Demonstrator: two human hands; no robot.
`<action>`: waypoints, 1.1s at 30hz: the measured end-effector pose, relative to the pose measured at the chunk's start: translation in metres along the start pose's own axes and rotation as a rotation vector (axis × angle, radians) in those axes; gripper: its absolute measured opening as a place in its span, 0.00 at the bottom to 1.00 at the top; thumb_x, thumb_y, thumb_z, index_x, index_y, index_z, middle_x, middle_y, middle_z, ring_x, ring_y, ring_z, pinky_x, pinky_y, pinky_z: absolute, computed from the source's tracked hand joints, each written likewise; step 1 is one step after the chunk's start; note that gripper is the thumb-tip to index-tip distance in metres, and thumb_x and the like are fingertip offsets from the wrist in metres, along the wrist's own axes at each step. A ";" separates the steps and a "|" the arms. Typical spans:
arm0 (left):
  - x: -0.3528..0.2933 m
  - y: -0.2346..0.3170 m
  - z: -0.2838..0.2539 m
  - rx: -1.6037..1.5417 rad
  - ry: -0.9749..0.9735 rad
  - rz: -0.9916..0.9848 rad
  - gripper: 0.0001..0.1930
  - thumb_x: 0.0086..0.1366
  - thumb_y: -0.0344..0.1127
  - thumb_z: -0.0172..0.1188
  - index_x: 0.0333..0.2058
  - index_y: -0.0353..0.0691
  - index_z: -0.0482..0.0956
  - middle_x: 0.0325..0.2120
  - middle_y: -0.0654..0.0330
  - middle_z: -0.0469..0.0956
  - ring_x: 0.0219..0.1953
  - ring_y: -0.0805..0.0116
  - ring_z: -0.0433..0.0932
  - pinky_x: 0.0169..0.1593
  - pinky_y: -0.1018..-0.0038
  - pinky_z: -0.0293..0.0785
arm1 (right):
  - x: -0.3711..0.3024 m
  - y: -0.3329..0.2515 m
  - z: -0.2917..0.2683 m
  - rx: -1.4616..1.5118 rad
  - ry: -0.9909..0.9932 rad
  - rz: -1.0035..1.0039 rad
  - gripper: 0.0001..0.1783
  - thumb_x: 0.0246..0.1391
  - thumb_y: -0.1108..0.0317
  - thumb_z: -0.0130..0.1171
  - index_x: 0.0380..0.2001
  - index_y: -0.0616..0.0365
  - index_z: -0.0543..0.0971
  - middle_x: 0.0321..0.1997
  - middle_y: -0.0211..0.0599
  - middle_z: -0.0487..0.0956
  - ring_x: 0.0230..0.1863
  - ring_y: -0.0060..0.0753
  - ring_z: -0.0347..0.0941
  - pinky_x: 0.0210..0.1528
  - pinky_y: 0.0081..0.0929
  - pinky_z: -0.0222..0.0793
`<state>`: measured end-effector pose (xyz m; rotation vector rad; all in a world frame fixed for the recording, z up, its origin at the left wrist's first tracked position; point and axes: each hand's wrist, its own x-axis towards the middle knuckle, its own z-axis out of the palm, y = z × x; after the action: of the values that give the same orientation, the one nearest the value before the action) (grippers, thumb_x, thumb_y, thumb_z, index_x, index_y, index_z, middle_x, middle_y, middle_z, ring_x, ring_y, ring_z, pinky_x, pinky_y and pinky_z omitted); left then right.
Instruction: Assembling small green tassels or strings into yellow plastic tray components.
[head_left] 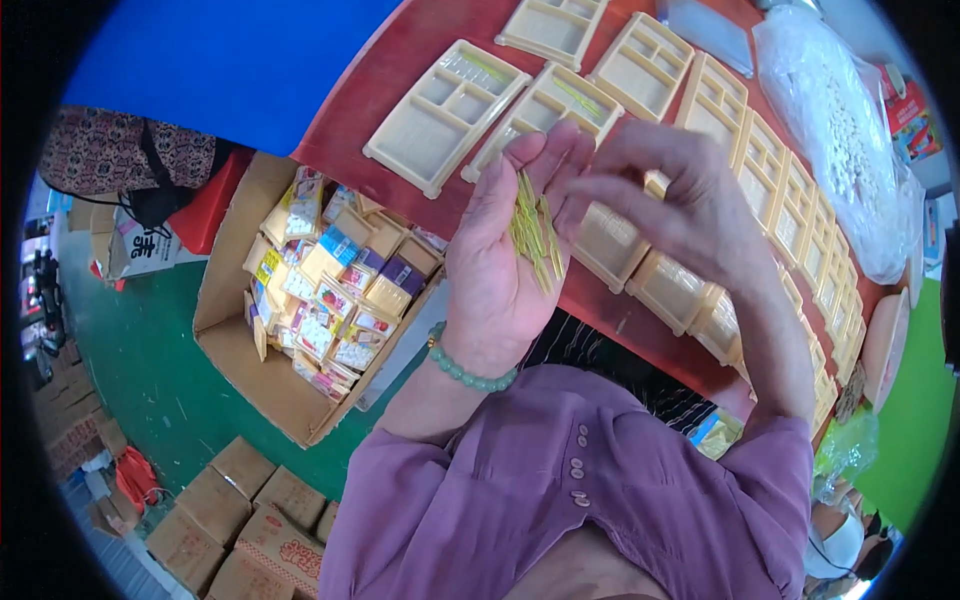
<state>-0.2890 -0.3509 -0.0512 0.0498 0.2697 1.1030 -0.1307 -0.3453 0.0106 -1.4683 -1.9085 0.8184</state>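
My left hand (pixel 495 240) is turned palm up and cradles a loose bunch of thin yellow-green sticks (pixel 535 230) across the palm and fingers. Close against its fingertips is my right hand (pixel 675 190), thumb and fingers curved toward each other in a pinch. Whatever lies between those fingertips is too small or hidden to make out. Just beyond the hands lies a cream compartment tray (pixel 540 110) with a few similar sticks in one section. Left of it, another cream tray (pixel 445 115) also has sticks in its upper compartment.
Several more cream trays (pixel 790 215) stand in rows along the red table (pixel 350 130). A clear bag of small white pieces (pixel 835 130) lies at the far right. Below the table's left side, an open carton (pixel 225 310) holds packaged pieces; closed cartons (pixel 240 470) sit on the green floor.
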 end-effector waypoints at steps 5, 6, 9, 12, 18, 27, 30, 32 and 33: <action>-0.002 -0.014 0.001 0.048 -0.024 0.030 0.16 0.71 0.43 0.44 0.48 0.38 0.69 0.55 0.51 0.68 0.59 0.58 0.65 0.62 0.64 0.62 | -0.024 -0.007 0.019 -0.010 -0.024 0.051 0.08 0.47 0.69 0.63 0.28 0.63 0.79 0.25 0.37 0.76 0.27 0.29 0.74 0.30 0.26 0.68; -0.003 -0.017 0.001 0.073 0.000 0.038 0.16 0.71 0.43 0.44 0.48 0.38 0.69 0.55 0.51 0.68 0.60 0.58 0.65 0.62 0.64 0.62 | -0.025 -0.008 0.022 -0.065 -0.015 0.037 0.07 0.47 0.70 0.62 0.28 0.64 0.78 0.25 0.39 0.76 0.26 0.31 0.74 0.29 0.28 0.69; -0.007 -0.022 0.003 0.127 -0.001 0.078 0.16 0.71 0.43 0.43 0.47 0.38 0.69 0.55 0.51 0.68 0.60 0.58 0.64 0.62 0.63 0.62 | -0.029 -0.013 0.026 -0.029 -0.023 0.095 0.07 0.48 0.71 0.61 0.28 0.65 0.78 0.25 0.41 0.77 0.26 0.33 0.75 0.29 0.29 0.69; -0.007 -0.025 0.001 0.058 -0.022 0.048 0.16 0.72 0.44 0.42 0.47 0.39 0.68 0.55 0.51 0.68 0.61 0.58 0.63 0.62 0.61 0.63 | -0.027 -0.014 0.018 0.016 -0.078 0.218 0.07 0.48 0.70 0.59 0.28 0.65 0.78 0.24 0.42 0.77 0.26 0.35 0.75 0.29 0.30 0.69; -0.003 -0.030 0.000 0.095 0.002 0.072 0.15 0.72 0.44 0.42 0.47 0.41 0.69 0.55 0.53 0.68 0.62 0.58 0.62 0.62 0.61 0.62 | -0.028 -0.009 0.017 -0.010 -0.141 0.207 0.07 0.49 0.70 0.58 0.26 0.64 0.76 0.23 0.43 0.78 0.26 0.36 0.75 0.29 0.30 0.69; 0.004 -0.027 -0.003 -0.037 -0.037 0.016 0.14 0.72 0.39 0.39 0.45 0.38 0.70 0.53 0.52 0.71 0.62 0.55 0.63 0.64 0.59 0.60 | -0.020 -0.012 0.012 -0.051 -0.145 0.205 0.06 0.49 0.70 0.57 0.27 0.63 0.75 0.23 0.43 0.76 0.26 0.39 0.75 0.31 0.32 0.70; 0.009 -0.027 -0.005 -0.085 -0.039 0.002 0.14 0.72 0.38 0.40 0.44 0.36 0.70 0.52 0.51 0.71 0.61 0.54 0.64 0.64 0.60 0.61 | -0.017 -0.011 0.006 -0.097 -0.159 0.205 0.07 0.49 0.70 0.57 0.29 0.64 0.75 0.22 0.42 0.76 0.26 0.36 0.74 0.32 0.31 0.69; 0.010 -0.026 -0.006 -0.102 -0.028 -0.010 0.14 0.72 0.38 0.41 0.44 0.36 0.70 0.52 0.50 0.71 0.61 0.55 0.64 0.64 0.60 0.61 | -0.015 -0.005 -0.003 -0.128 -0.169 0.203 0.07 0.51 0.70 0.56 0.30 0.64 0.75 0.23 0.41 0.76 0.26 0.33 0.74 0.32 0.29 0.69; 0.010 -0.024 -0.006 -0.119 -0.017 -0.022 0.14 0.72 0.38 0.41 0.44 0.35 0.71 0.52 0.49 0.71 0.60 0.55 0.65 0.64 0.60 0.61 | -0.013 0.002 -0.010 -0.077 -0.114 0.169 0.07 0.52 0.70 0.55 0.31 0.64 0.75 0.24 0.39 0.75 0.27 0.29 0.72 0.33 0.28 0.68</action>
<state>-0.2650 -0.3538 -0.0628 -0.0497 0.1888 1.0947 -0.1196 -0.3563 0.0146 -1.6809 -1.9369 0.9319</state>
